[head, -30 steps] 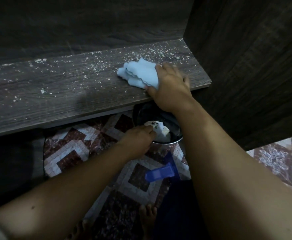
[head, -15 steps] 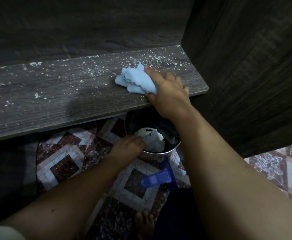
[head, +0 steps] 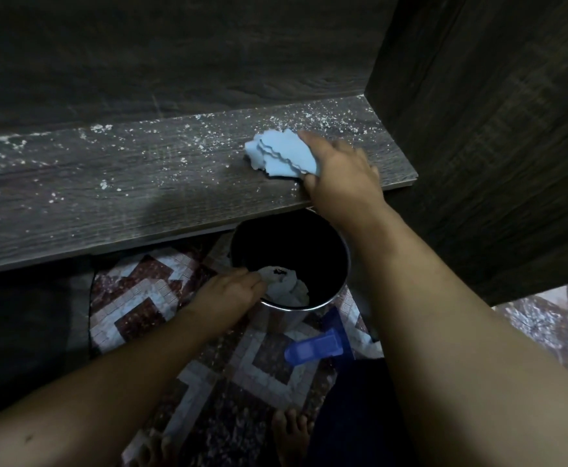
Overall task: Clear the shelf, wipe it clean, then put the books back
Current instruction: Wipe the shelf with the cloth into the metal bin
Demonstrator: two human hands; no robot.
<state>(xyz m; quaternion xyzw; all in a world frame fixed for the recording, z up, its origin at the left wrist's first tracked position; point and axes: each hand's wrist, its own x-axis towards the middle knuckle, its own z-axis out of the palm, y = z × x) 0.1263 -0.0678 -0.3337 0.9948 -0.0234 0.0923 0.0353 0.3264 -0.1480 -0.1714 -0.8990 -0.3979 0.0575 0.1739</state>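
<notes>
two bare hands are seen at a dark wooden shelf [head: 107, 197], whose board is strewn with white specks [head: 188, 143], thickest toward the back edge. below the shelf's front edge, a patterned tiled floor [head: 134, 298] is shown. the left hand [head: 228, 294] is held low, under the level of the board, and its fingers are curled over the near rim of a metal pot [head: 326, 251], which is gripped there. a crumpled white wad [head: 289, 288] is lodged inside the pot, just beside those fingers. the pot is placed right below the shelf's front edge, its far side hidden under the board. a blue plastic piece [head: 316, 348] is seen on the floor near the pot's base. on the right end of the board, near its front edge, a folded blue cloth [head: 282, 156] is pressed down and clasped by the right hand [head: 340, 173], with the fingers laid over its right part and the thumb tucked at its near edge. at far right the shelf is met by a dark upright side panel [head: 495, 129].
</notes>
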